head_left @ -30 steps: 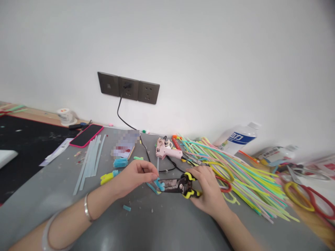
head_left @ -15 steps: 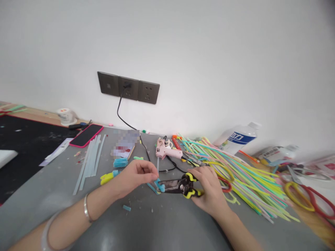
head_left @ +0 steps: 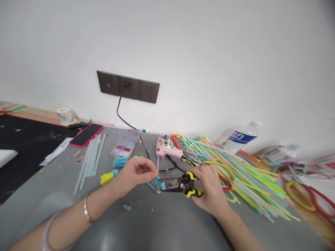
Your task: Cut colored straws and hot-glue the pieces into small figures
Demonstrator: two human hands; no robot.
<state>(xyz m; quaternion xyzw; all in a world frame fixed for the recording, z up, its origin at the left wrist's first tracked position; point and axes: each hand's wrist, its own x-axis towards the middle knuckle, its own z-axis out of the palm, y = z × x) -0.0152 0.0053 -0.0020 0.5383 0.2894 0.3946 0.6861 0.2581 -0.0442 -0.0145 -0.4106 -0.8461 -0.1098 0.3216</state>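
In the head view, my right hand (head_left: 209, 186) is wrapped round the yellow and black handles of a pair of pliers (head_left: 174, 184), whose jaws point left. At the jaw tips is a short blue pipe cleaner piece (head_left: 158, 182). My left hand (head_left: 140, 174) pinches the other end of that piece between thumb and fingers. A longer blue strip (head_left: 151, 187) lies just below the fingertips. Left of my hand are a blue pipe cleaner bundle (head_left: 120, 162) and a yellow bundle (head_left: 106, 178). A small blue offcut (head_left: 127, 207) rests on the grey table.
A pink glue gun (head_left: 167, 150) with a black cord stands behind my hands. Many coloured pipe cleaners (head_left: 235, 170) spread to the right, near scissors (head_left: 300, 195) and a white bottle (head_left: 239, 137). Glue sticks (head_left: 90, 160) and a pink-edged phone (head_left: 87, 135) lie at left.
The jaws look slightly wider apart round the blue piece than before. My hands have hardly moved.
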